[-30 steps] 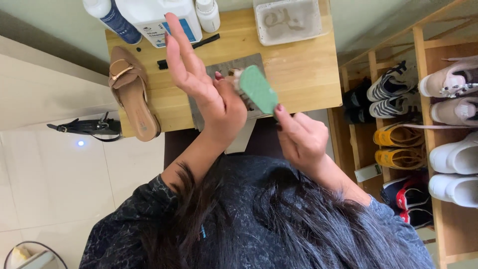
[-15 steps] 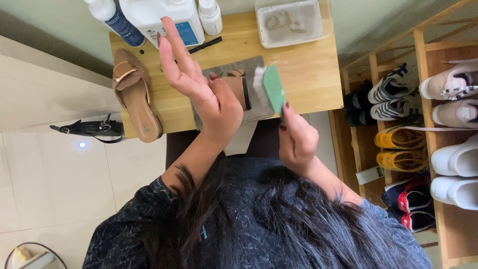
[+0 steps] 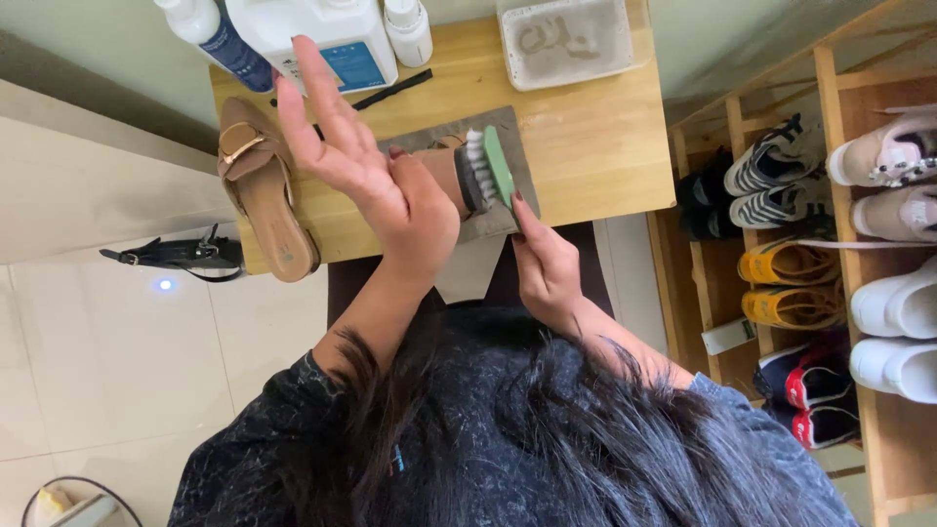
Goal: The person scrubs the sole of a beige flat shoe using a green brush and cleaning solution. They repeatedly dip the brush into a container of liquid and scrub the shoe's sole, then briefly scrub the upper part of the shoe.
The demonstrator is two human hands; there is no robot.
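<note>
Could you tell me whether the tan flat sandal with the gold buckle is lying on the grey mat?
No, the tan flat sandal with the gold buckle lies on the bare wooden table, left of the grey mat.

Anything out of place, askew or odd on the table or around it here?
One thing: the tan sandal lying on the wooden table has its heel end hanging past the front edge. Its mate is held in the left hand, with the green brush in the right hand against it. Nothing looks spilled or damaged.
</note>
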